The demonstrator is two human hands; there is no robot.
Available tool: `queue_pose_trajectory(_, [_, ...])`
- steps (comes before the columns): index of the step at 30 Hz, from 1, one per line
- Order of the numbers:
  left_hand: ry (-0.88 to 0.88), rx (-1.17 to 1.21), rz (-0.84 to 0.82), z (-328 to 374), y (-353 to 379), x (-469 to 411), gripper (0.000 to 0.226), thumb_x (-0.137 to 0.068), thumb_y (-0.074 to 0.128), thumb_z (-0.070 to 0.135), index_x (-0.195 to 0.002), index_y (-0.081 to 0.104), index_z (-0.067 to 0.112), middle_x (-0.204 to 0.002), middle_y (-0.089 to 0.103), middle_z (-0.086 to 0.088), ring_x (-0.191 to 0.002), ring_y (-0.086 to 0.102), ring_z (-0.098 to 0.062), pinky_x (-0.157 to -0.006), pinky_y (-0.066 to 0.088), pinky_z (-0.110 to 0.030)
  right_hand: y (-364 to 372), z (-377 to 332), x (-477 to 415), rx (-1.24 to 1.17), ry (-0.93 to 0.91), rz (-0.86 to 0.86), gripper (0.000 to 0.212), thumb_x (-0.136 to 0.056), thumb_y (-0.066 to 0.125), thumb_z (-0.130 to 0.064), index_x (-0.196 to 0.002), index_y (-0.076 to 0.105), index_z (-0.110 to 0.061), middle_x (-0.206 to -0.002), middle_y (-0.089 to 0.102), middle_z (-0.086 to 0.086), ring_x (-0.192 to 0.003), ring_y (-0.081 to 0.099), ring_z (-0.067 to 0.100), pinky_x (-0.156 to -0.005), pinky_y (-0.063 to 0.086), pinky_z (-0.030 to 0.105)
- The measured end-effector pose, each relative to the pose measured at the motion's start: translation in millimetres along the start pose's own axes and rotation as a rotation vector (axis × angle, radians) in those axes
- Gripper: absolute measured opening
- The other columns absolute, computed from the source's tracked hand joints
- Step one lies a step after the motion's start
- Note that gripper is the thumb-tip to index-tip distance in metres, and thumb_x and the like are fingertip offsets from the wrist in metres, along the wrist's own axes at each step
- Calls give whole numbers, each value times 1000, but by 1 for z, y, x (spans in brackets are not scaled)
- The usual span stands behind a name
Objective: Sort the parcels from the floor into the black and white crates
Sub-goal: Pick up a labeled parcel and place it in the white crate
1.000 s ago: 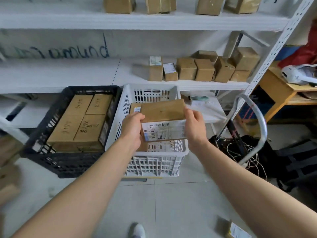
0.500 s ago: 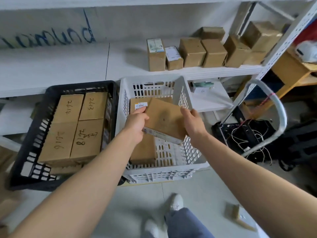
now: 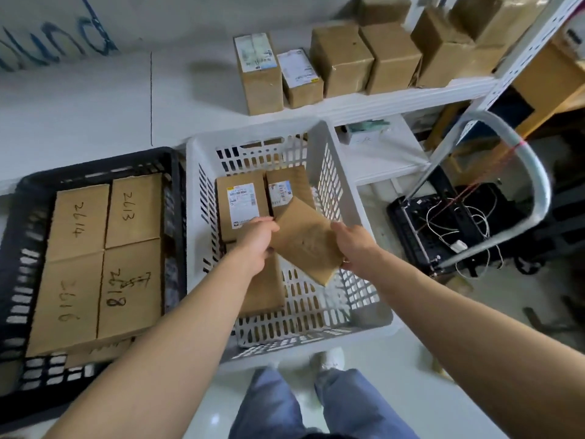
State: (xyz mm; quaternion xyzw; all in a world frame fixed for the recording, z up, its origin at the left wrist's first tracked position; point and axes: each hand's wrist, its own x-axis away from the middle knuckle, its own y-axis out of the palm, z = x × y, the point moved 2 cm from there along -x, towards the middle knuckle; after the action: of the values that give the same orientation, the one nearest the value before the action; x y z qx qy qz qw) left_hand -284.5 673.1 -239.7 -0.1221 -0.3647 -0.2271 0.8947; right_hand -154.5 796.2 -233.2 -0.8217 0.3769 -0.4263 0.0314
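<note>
Two crates counted: black crate (image 3: 95,167) at 9 o'clock, white crate (image 3: 253,136) central. Four numbered parcels (image 3: 133,207) seen topmost in black; four parcels (image 3: 242,201) in white, held parcel (image 3: 304,239) included. At least seven boxes (image 3: 342,58) shelved at 1 o'clock.

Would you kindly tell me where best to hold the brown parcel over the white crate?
The parcel is probably best held by its two opposite edges, one hand from each side, as the left hand and right hand hold it. It is thin, wide and tilted, so the edges offer the surest grip.
</note>
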Motion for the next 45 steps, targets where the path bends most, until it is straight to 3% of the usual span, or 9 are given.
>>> queue_pose_trajectory(11, [-97, -368, -262, -26, 24, -73, 36, -90, 53, 3, -123, 60, 13, -115, 50, -4, -103, 41, -18, -85, 33, -29, 38, 55, -37, -57, 322, -59, 45, -95, 44, -44, -116, 55, -6, -101, 57, 11, -90, 58, 26, -77, 53, 39])
queue_pose_trajectory(13, [-115, -386, -254, -30, 22, -83, 34, -90, 54, 3, -122, 59, 13, -117, 50, -6, -105, 42, -18, -85, 35, -30, 47, 59, -45, -197, 359, -68, 43, -95, 47, -38, -124, 54, -6, -102, 55, 9, -91, 55, 26, -87, 52, 43])
queue_pose_trajectory(18, [-174, -310, -275, -37, 22, -105, 45, -91, 50, 0, -136, 48, 9, -128, 48, -6, -127, 37, -19, -111, 26, -36, 66, 62, -66, -272, 438, -10, 24, -96, 42, -29, -87, 52, -9, -95, 50, 12, -86, 48, 24, -69, 39, 34])
queue_pose_trajectory(24, [-238, -250, -312, -41, 20, -124, 52, -93, 45, -1, -143, 37, 10, -148, 37, -10, -140, 26, -25, -116, 17, -40, 82, 64, -88, -377, 531, -2, 41, -96, 47, -33, -127, 48, -7, -121, 53, 13, -111, 51, 29, -84, 43, 38])
queue_pose_trajectory(29, [-257, -194, -331, -40, 15, -126, 40, -92, 47, 0, -131, 51, 11, -141, 46, -12, -136, 35, -27, -114, 24, -42, 86, 68, -90, -371, 416, -15, 41, -97, 47, -25, -132, 49, -4, -130, 54, 16, -118, 53, 32, -85, 44, 38])
queue_pose_trajectory(32, [-212, -214, -313, -28, 9, -121, 37, -92, 49, 1, -127, 54, 9, -143, 42, -13, -138, 31, -27, -112, 28, -41, 82, 60, -87, -312, 370, 18, 40, -96, 46, -22, -129, 51, 1, -93, 54, 10, -81, 53, 23, -69, 43, 32])
queue_pose_trajectory(38, [-37, -200, -345, 31, 4, -95, 31, -92, 53, 6, -123, 57, 7, -123, 55, -10, -125, 49, -29, -101, 43, -37, 59, 9, -63, -234, 118, 244, 26, -93, 46, -20, -69, 49, -12, -57, 43, 0, -44, 41, 11, -37, 31, 15])
queue_pose_trajectory(41, [104, -182, -376, 69, 5, -69, 26, -92, 55, 8, -118, 60, 9, -120, 59, -10, -115, 56, -24, -98, 47, -36, 45, -24, -39, -309, -51, 299, 19, -94, 49, -24, -81, 57, -12, -53, 45, -4, -30, 39, 1, -31, 27, 11])
queue_pose_trajectory(45, [264, -196, -492, 106, 17, -26, 21, -94, 51, 10, -113, 61, 10, -115, 62, -8, -109, 60, -21, -92, 50, -34, 25, -52, 0, -383, -183, 385, 17, -94, 51, -30, -92, 62, -17, -54, 48, -10, -42, 42, 1, -39, 33, 15])
